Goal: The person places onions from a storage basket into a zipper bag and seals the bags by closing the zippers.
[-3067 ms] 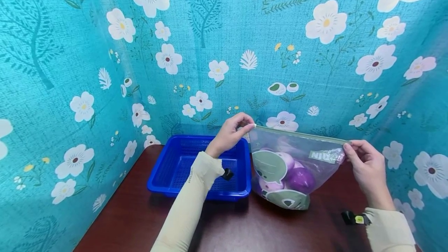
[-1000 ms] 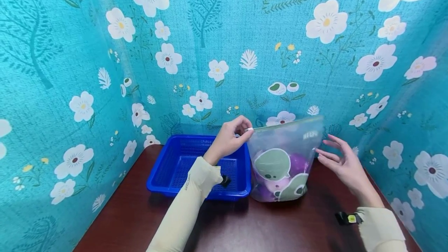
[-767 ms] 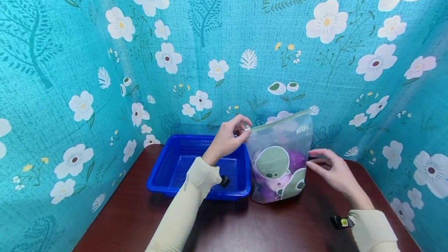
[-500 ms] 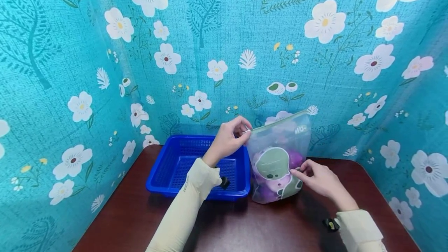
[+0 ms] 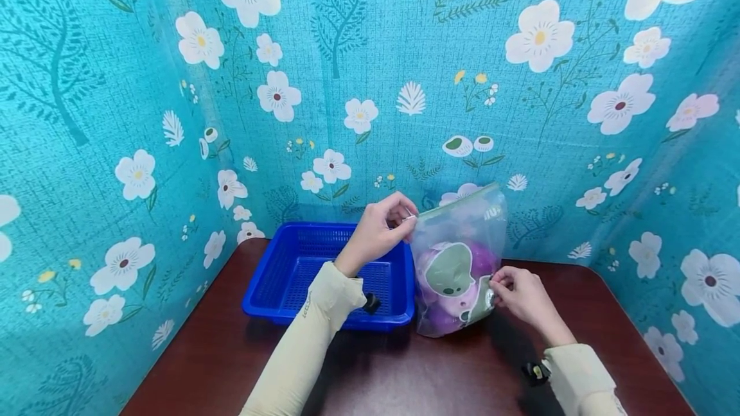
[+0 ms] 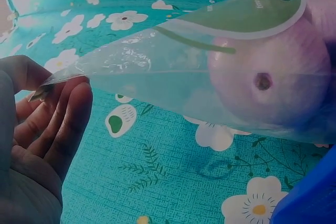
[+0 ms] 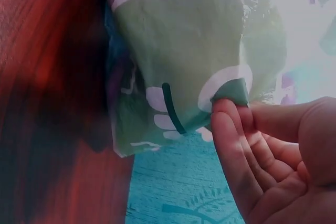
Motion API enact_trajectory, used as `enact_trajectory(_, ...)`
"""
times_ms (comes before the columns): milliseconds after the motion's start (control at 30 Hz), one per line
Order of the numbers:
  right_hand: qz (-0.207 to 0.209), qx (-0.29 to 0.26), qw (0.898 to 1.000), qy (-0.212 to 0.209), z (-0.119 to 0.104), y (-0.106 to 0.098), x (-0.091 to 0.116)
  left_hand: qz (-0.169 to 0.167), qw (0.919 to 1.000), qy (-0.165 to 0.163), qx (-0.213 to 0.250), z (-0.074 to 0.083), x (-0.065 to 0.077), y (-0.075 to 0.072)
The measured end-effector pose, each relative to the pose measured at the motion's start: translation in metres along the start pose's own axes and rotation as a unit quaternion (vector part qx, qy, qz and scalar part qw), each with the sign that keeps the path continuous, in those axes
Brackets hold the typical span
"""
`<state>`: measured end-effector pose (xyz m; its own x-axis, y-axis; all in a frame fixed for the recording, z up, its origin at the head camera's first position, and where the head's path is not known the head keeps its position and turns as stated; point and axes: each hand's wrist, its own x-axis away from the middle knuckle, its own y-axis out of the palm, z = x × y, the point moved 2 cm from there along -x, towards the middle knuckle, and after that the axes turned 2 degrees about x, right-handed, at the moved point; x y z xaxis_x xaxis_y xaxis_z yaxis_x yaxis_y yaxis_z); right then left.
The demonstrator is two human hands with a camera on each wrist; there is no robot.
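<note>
A clear zip bag with green cartoon prints stands right of the basket, its zip edge slanting up to the right. Inside show several purple and pale pink round things, partly covered by the prints. My left hand pinches the bag's upper left corner, at the end of the zip edge. Low on the bag's right side, my right hand pinches a fold of the film between thumb and fingers. The right wrist view shows that fold at the green print, with the fingertips on it.
A blue plastic basket with perforated walls stands just left of the bag, under my left forearm. The dark reddish-brown table runs forward to a turquoise floral cloth that hangs behind and at both sides.
My right hand has let go of the bag's upper right corner and moved down and left to pinch its lower right side. The bag has turned and stands upright. My left hand keeps its corner.
</note>
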<state>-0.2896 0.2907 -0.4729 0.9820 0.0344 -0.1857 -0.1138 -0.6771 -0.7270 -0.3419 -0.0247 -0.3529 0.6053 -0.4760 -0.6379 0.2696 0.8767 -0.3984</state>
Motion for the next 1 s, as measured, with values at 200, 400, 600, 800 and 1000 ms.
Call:
enact_trajectory(200, 0.019, 0.044, 0.999, -0.002, -0.003, -0.014, -0.001, 0.008, 0.9999, -0.004, -0.013, 0.001, 0.005, -0.002)
enact_trajectory(400, 0.049, 0.096, 0.994, -0.016, -0.002, -0.028, -0.001, -0.003, 0.9985, 0.003, -0.054, 0.005, 0.018, 0.0)
enact_trajectory(600, 0.065, 0.139, 0.988, -0.019, 0.001, -0.041, -0.002, -0.023, 0.9938, 0.007, -0.108, 0.005, 0.035, 0.005)
enact_trajectory(800, 0.066, 0.16, 0.985, -0.014, 0.008, -0.048, -0.003, -0.049, 0.9942, -0.002, -0.096, 0.002, 0.051, 0.013)
enact_trajectory(1000, 0.065, 0.132, 0.989, -0.007, 0.014, -0.046, 0.002, -0.058, 0.9953, -0.031, -0.071, -0.003, 0.061, 0.017)
